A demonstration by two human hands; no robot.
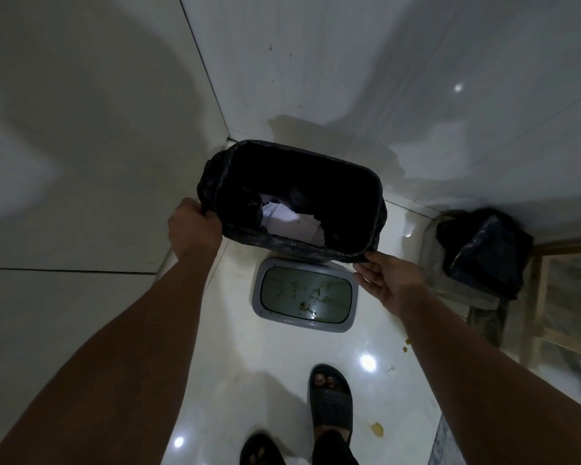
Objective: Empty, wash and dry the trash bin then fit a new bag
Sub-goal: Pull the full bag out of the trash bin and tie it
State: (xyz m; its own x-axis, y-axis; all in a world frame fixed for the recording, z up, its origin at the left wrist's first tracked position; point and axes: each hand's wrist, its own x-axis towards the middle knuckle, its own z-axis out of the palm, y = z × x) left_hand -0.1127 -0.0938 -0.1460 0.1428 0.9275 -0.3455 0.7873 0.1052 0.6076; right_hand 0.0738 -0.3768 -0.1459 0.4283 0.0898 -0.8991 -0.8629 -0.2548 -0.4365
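Observation:
A rectangular trash bin [376, 209] lined with a black bag [212, 176] stands in the corner of a white tiled room. White crumpled paper [289, 224] lies inside it. My left hand [193, 226] grips the bag's edge at the bin's near-left corner. At the near-right corner, my right hand [384, 280] pinches the bag's rim. The bin's grey lid [306, 293] lies on the floor just in front of the bin, its dark flap stained.
A second container with a black bag [483, 250] sits to the right beside a wooden frame [550, 297]. White walls close in at left and behind. Yellow scraps [377, 428] dot the glossy floor. My sandalled feet [331, 397] stand near the lid.

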